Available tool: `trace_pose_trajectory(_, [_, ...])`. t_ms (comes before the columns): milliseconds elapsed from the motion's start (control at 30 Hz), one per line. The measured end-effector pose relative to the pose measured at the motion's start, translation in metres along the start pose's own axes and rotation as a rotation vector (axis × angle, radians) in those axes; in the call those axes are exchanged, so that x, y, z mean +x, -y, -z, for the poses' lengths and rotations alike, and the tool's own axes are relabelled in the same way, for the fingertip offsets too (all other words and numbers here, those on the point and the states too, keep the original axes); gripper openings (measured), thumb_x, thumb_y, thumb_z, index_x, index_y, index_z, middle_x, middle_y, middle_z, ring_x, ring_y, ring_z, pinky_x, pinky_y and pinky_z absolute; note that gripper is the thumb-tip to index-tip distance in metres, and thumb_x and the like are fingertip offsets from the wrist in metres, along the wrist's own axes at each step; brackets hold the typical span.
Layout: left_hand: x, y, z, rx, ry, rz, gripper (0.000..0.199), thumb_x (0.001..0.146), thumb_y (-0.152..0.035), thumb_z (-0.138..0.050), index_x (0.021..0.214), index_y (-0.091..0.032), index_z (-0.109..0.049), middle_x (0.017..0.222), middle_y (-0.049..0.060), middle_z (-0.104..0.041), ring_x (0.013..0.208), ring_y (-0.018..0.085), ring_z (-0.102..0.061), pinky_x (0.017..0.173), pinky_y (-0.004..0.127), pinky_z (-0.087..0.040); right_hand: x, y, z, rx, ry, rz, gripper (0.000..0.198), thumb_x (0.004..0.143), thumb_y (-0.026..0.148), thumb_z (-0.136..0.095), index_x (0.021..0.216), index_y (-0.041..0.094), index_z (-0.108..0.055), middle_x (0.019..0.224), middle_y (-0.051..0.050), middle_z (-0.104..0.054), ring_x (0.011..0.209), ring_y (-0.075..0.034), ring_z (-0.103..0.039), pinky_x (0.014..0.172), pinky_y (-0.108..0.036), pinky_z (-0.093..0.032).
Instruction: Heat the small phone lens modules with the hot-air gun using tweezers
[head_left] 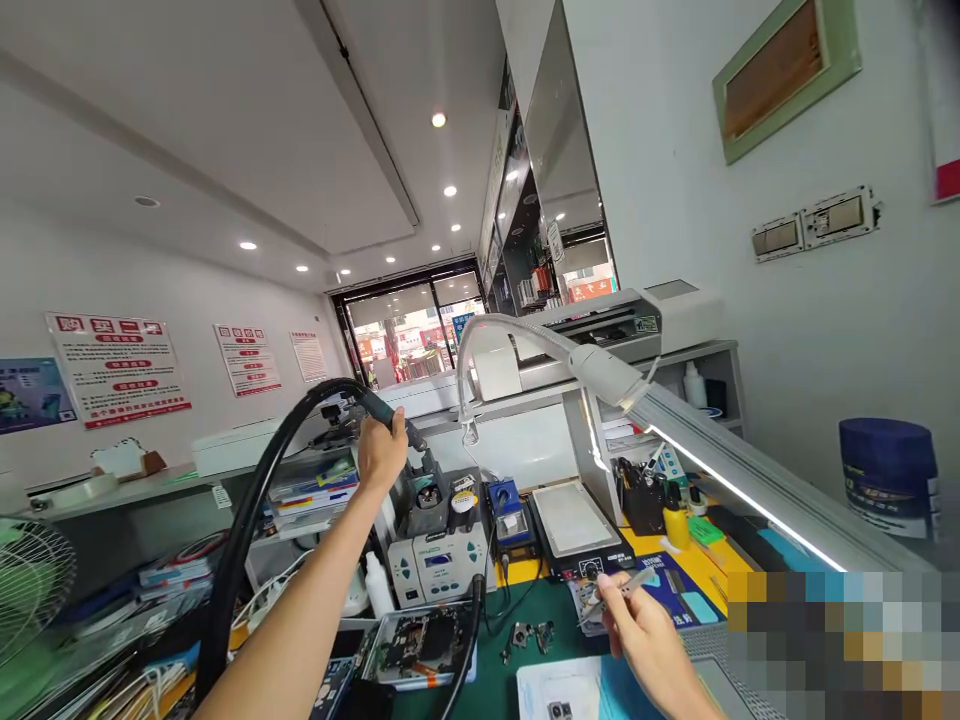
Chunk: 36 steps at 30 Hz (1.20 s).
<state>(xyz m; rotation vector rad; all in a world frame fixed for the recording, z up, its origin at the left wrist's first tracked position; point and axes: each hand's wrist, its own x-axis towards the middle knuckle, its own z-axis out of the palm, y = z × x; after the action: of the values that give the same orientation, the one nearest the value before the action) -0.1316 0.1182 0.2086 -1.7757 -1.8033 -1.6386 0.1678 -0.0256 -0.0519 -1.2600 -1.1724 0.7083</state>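
My left hand (382, 452) is wrapped round the handle of a hot air gun (377, 409). Its thick black hose (259, 490) arcs down to the lower left. The gun's nozzle end is beside the cradle on top of the grey hot air station (439, 565). Low on the right, my right hand (641, 630) pinches slim metal tweezers (639, 580), partly hidden by the fingers. Under their tips lies a small board or card (587, 605). Small camera modules (523, 634) lie on the green mat (499, 660), and another small module (559, 711) rests on a white-and-blue pad (536, 680).
An opened device with a circuit board (424, 645) sits in front of the station. Behind are a blue soldering unit (510, 515) and a flat heating plate (574, 515). A lamp arm (720, 460) crosses the right side. A yellow bottle (676, 520) stands near a black pen holder (641, 505).
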Motion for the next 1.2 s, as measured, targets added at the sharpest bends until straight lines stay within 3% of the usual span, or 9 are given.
trace_pose_trajectory(167, [-0.006, 0.002, -0.011, 0.186, 0.112, 0.019, 0.041, 0.096, -0.039, -0.063, 0.130, -0.015, -0.060, 0.130, 0.012, -0.063, 0.114, 0.024, -0.064, 0.097, 0.046, -0.057, -0.001, 0.001, 0.003, 0.008, 0.031, -0.010, 0.053, 0.093, 0.073, -0.041, 0.071, 0.024, -0.044, 0.055, 0.002, -0.051, 0.054, -0.019, -0.053, 0.060, -0.033, -0.044])
trace_pose_trajectory(400, [0.008, 0.002, -0.016, 0.367, 0.317, 0.148, 0.041, 0.096, -0.039, -0.063, 0.129, -0.015, -0.060, 0.128, 0.012, -0.063, 0.112, 0.023, -0.065, 0.095, 0.045, -0.058, -0.003, 0.003, 0.002, -0.003, 0.036, 0.015, 0.053, 0.093, 0.071, -0.044, 0.071, 0.023, -0.044, 0.062, 0.001, -0.054, 0.057, -0.018, -0.053, 0.059, -0.031, -0.044])
trace_pose_trajectory(667, [0.000, -0.005, -0.016, 0.394, 0.365, 0.123, 0.041, 0.096, -0.039, -0.063, 0.129, -0.015, -0.060, 0.128, 0.011, -0.063, 0.112, 0.023, -0.065, 0.095, 0.045, -0.058, 0.011, 0.005, 0.013, -0.029, -0.036, 0.014, 0.057, 0.090, 0.076, -0.045, 0.068, 0.024, -0.046, 0.053, 0.000, -0.054, 0.053, -0.020, -0.054, 0.057, -0.032, -0.043])
trace_pose_trajectory(767, [-0.042, -0.013, -0.012, 0.343, 0.332, -0.004, 0.039, 0.096, -0.041, -0.062, 0.125, -0.014, -0.062, 0.122, 0.011, -0.065, 0.107, 0.022, -0.066, 0.092, 0.043, -0.058, 0.021, 0.005, 0.024, -0.039, -0.082, 0.018, 0.059, 0.091, 0.078, -0.041, 0.072, 0.023, -0.051, 0.057, -0.001, -0.058, 0.053, -0.021, -0.058, 0.057, -0.032, -0.046])
trace_pose_trajectory(867, [-0.121, -0.012, -0.010, 0.200, 0.329, -0.182, 0.035, 0.098, -0.047, -0.058, 0.102, -0.013, -0.066, 0.090, 0.004, -0.068, 0.080, 0.015, -0.065, 0.078, 0.033, -0.057, 0.033, 0.004, 0.040, -0.102, -0.135, 0.010, 0.061, 0.093, 0.078, -0.035, 0.076, 0.022, -0.053, 0.056, -0.001, -0.056, 0.052, -0.021, -0.059, 0.055, -0.032, -0.045])
trace_pose_trajectory(933, [-0.179, -0.004, -0.013, 0.064, 0.333, -0.293, 0.039, 0.100, -0.047, -0.051, 0.079, -0.017, -0.062, 0.063, -0.001, -0.059, 0.058, 0.011, -0.056, 0.063, 0.025, -0.049, 0.038, 0.004, 0.051, -0.189, -0.180, 0.020, 0.063, 0.095, 0.078, -0.030, 0.073, 0.022, -0.051, 0.052, 0.001, -0.050, 0.051, -0.020, -0.055, 0.054, -0.031, -0.043])
trace_pose_trajectory(1033, [-0.249, 0.016, -0.028, -0.116, 0.297, -0.385, 0.039, 0.100, -0.042, -0.047, 0.068, -0.020, -0.055, 0.052, -0.003, -0.052, 0.046, 0.010, -0.050, 0.051, 0.023, -0.039, 0.038, 0.006, 0.059, -0.364, -0.206, 0.100, 0.063, 0.098, 0.073, -0.028, 0.074, 0.021, -0.054, 0.065, -0.004, -0.060, 0.068, -0.022, -0.060, 0.066, -0.032, -0.045])
trace_pose_trajectory(1100, [-0.275, 0.030, -0.043, -0.194, 0.252, -0.403, 0.031, 0.099, -0.035, -0.049, 0.072, -0.021, -0.058, 0.053, -0.003, -0.054, 0.045, 0.011, -0.051, 0.048, 0.023, -0.038, 0.033, 0.007, 0.058, -0.493, -0.154, 0.172, 0.058, 0.102, 0.065, -0.029, 0.087, 0.019, -0.062, 0.084, -0.009, -0.067, 0.085, -0.025, -0.064, 0.078, -0.033, -0.047])
trace_pose_trajectory(1200, [-0.291, 0.046, -0.058, -0.273, 0.249, -0.441, 0.023, 0.095, -0.028, -0.054, 0.074, -0.021, -0.060, 0.057, -0.001, -0.060, 0.048, 0.012, -0.058, 0.048, 0.023, -0.039, 0.026, 0.008, 0.051, -0.696, -0.022, 0.229, 0.045, 0.105, 0.049, -0.031, 0.107, 0.020, -0.066, 0.104, -0.011, -0.068, 0.098, -0.025, -0.064, 0.087, -0.033, -0.046])
